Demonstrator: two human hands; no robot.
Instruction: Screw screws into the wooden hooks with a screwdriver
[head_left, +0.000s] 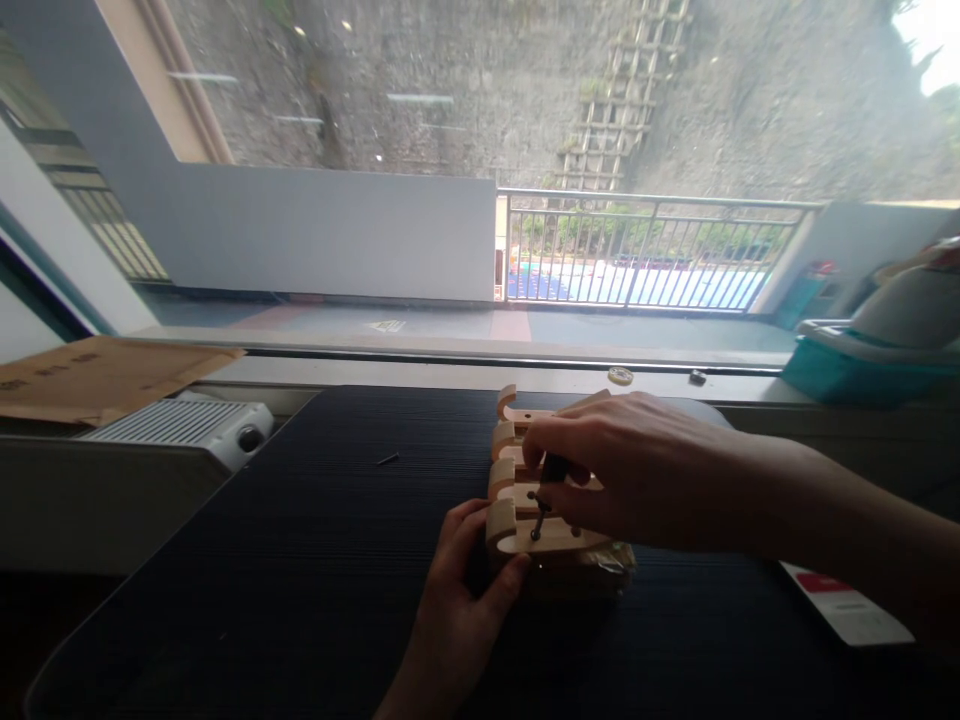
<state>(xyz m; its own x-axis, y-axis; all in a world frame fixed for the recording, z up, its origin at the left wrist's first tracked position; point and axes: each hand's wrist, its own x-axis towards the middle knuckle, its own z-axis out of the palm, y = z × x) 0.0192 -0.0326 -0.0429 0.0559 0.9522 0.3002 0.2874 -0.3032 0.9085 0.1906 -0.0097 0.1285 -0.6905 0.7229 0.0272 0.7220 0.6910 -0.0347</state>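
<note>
A row of pale wooden hooks (501, 520) runs away from me on the dark table, at the right of its middle. My left hand (469, 590) grips the near end of the row, thumb on the front side and fingers behind the curved hook. A screwdriver (555, 468) with a dark handle is clasped in my right hand (622, 460), which reaches in from the right. Its metal shaft slants down to a screw (535, 535) in the nearest hook. Clear plastic wrap (619, 562) shows at the row's near right. My right hand covers much of the far hooks.
A loose screw (388, 459) lies on the dark table (300, 560). A white and red box or card (851, 605) is at the right. On the sill (525, 374) are a tape roll (620, 376) and a teal basket (847, 368). A brown envelope (112, 375) rests at left.
</note>
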